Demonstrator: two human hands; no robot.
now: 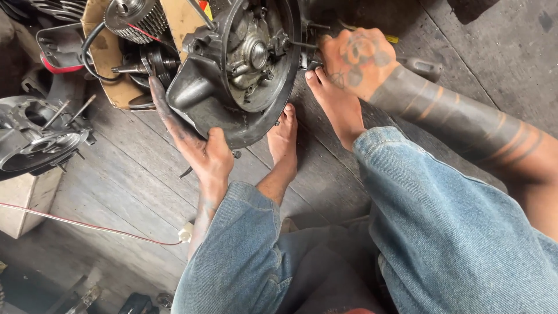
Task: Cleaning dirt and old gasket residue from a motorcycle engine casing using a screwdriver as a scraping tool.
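A greasy metal engine case (244, 70) stands on edge on the wooden floor, its round open side with a central shaft facing me. My left hand (195, 142), blackened with oil, grips the case's lower left rim, fingers stretched up along its side. My right hand (354, 58) is closed at the case's right edge, around a small part or stud that its fingers hide. Both my bare feet (314, 125) rest on the planks just under the case. Blue denim covers my knees.
A cardboard box (116, 64) with a toothed gear and clutch parts sits left of the case. Another engine half (38, 139) with studs rests on a block at far left. A red and white wire (93, 224) crosses the floor. A yellow-handled tool (392, 39) lies behind my right hand.
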